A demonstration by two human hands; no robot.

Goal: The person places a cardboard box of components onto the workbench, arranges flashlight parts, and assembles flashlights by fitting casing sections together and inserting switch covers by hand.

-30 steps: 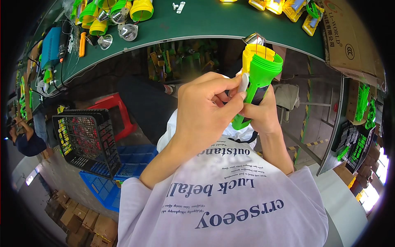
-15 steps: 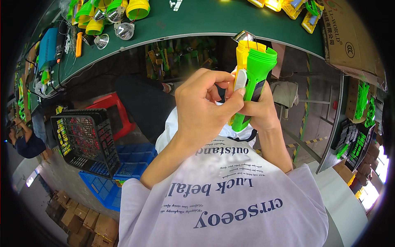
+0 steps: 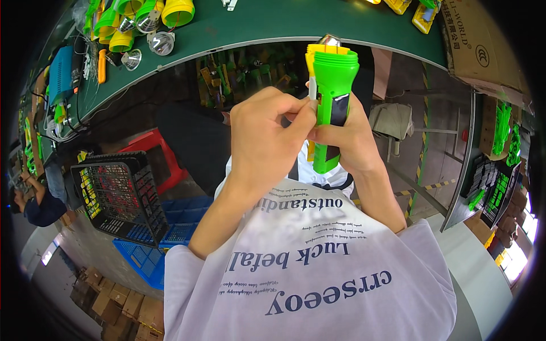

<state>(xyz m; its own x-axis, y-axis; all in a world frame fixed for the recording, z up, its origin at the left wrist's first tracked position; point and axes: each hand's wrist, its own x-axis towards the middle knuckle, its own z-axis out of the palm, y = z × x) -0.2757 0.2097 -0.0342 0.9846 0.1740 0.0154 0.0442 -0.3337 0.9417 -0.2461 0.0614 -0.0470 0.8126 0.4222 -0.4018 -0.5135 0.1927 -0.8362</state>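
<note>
Green casing (image 3: 334, 75) shifted left, right fingers (image 3: 331, 135) clamping it, left fingers (image 3: 303, 120) partly covering their pinched white piece (image 3: 313, 90).

A green table (image 3: 273, 23) spans the far side. Reflectors (image 3: 161, 44), an orange tool (image 3: 102, 67) and a blue box (image 3: 60, 75) sit left. Yellow parts (image 3: 423, 20) lie right.

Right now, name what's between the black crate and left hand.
Head view: a red stool, then a dark trouser leg nearer the left hand.

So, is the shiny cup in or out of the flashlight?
Out: the shiny cup shows past the wide end of the flashlight, not inside it.
</note>
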